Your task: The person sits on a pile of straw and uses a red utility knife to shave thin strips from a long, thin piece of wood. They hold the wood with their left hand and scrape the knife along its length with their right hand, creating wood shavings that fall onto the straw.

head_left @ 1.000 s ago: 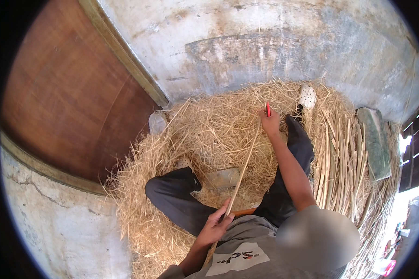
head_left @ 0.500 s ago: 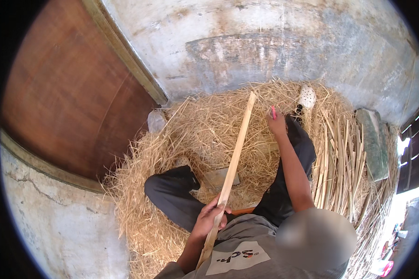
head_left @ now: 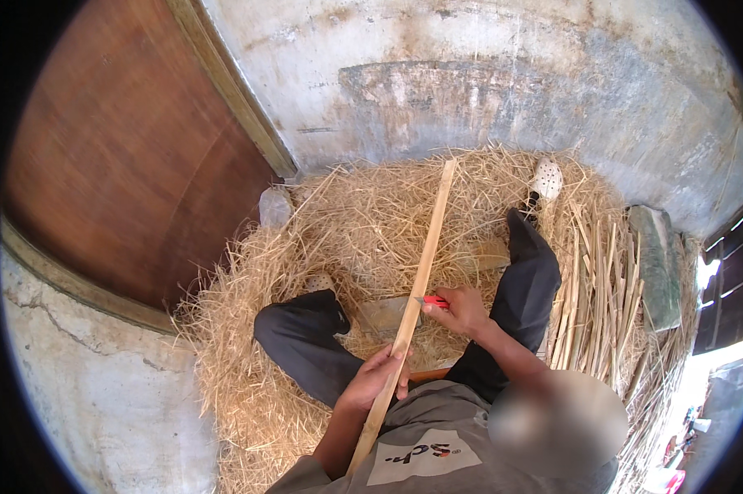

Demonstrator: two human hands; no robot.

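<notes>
I sit on a heap of straw (head_left: 338,222) with my legs in dark trousers. My left hand (head_left: 378,380) grips the near part of a long pale bamboo slat (head_left: 427,247) that slants up and away to the wall. My right hand (head_left: 464,311) is shut on a red-handled knife (head_left: 434,302), whose blade rests against the slat's right edge about midway along it. A flat grey block (head_left: 381,314) lies under the slat between my knees.
A pile of split bamboo strips (head_left: 595,280) lies to my right, with a greenish slab (head_left: 658,265) beyond it. A white perforated shoe (head_left: 546,178) is on my far foot. A brown wooden door (head_left: 133,165) stands left, a concrete wall (head_left: 503,82) ahead.
My right hand with the red knife has come back from the slat's far end to its middle. The slat has turned its broad face up, and my left hand has kept hold of it.
</notes>
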